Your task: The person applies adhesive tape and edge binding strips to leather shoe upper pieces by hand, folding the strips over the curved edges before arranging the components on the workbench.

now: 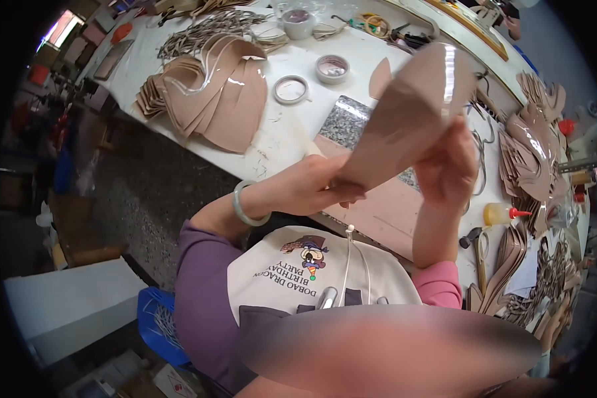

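Observation:
A glossy pinkish-tan leather piece (404, 113) is held up and tilted in front of me, curved along its length. The fingers of my left hand (322, 182) pinch its lower left end, and a pale green bangle circles that wrist. On its right side my right hand (448, 162) grips the edge, with part of the fingers hidden behind the leather. Below the piece lie a speckled stone slab (343, 119) and a pinkish board (371, 215), both partly covered by my hands and the leather.
Stacked leather pieces (225, 109) fan out at the left, near two tape rolls (332, 68). Tangled strips (209, 30) lie behind. On the right are a yellow bottle with a red tip (499, 213), a hammer (471, 237) and more leather pieces (527, 159).

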Demonstrator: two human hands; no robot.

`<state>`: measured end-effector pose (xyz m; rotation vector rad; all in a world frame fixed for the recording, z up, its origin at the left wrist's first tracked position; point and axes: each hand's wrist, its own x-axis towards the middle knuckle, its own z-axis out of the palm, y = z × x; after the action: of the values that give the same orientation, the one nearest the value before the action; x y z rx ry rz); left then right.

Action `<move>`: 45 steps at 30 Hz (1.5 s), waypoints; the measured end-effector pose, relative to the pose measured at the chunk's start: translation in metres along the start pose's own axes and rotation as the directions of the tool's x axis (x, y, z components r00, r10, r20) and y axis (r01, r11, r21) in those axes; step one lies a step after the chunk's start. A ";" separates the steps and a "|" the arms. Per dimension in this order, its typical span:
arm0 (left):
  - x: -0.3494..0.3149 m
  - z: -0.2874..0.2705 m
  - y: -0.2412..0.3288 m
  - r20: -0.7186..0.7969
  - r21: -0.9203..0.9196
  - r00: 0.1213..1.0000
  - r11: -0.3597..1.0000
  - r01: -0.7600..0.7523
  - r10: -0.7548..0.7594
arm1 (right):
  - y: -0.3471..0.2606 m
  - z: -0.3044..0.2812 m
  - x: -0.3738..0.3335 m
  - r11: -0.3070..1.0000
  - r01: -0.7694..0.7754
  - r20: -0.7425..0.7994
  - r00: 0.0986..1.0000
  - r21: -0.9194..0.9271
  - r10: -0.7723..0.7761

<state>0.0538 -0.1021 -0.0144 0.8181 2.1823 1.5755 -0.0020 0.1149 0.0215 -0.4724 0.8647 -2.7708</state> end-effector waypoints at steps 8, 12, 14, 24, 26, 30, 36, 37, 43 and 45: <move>0.066 0.063 -0.045 -0.079 0.308 0.991 0.948 -0.078 0.107 | -0.065 -0.134 -0.055 0.212 -0.105 -0.210 0.796 -0.972 -0.568; 0.057 0.108 -0.095 0.096 0.740 0.993 0.662 -0.117 0.067 | -0.110 -0.244 -0.163 -0.622 -0.453 0.067 0.773 -0.638 -0.631; 0.057 0.112 -0.095 0.139 0.690 0.985 0.703 -0.172 0.105 | -0.118 -0.265 -0.212 -0.749 -0.533 -0.024 0.821 -0.393 -0.571; 0.063 0.131 -0.075 0.219 0.534 0.963 0.807 -0.251 0.154 | -0.104 -0.246 -0.246 -0.554 -0.692 -0.179 0.685 -0.463 -0.706; 0.067 0.126 -0.081 0.133 0.486 0.967 0.836 -0.254 0.216 | -0.103 -0.231 -0.237 -0.138 -0.638 -0.280 0.508 -0.758 -0.815; 0.073 0.120 -0.071 -0.005 -0.002 1.000 1.000 0.011 -0.011 | -0.079 -0.157 -0.196 0.694 0.081 -0.544 0.559 -0.715 -0.626; 0.087 0.120 -0.048 0.523 -0.790 0.819 0.228 0.570 -0.234 | 0.022 -0.099 -0.152 0.907 0.219 -0.393 0.846 -0.361 -0.361; 0.085 0.117 -0.050 0.522 -0.790 0.818 0.225 0.570 -0.240 | 0.035 -0.096 -0.149 0.847 0.246 -0.330 0.841 -0.472 -0.428; 0.068 0.106 -0.053 0.389 -0.801 0.884 0.379 0.463 -0.259 | 0.046 -0.092 -0.146 0.631 0.247 -0.037 0.915 -0.736 -0.402; 0.068 0.104 -0.072 0.372 -0.788 0.885 0.407 0.461 -0.282 | 0.045 -0.105 -0.141 0.881 0.181 -0.010 0.978 -0.438 -0.206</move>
<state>0.0413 0.0020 -0.1127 0.0918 1.0114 1.9074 0.0957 0.1722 -0.1201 -0.5802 1.5460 -2.7674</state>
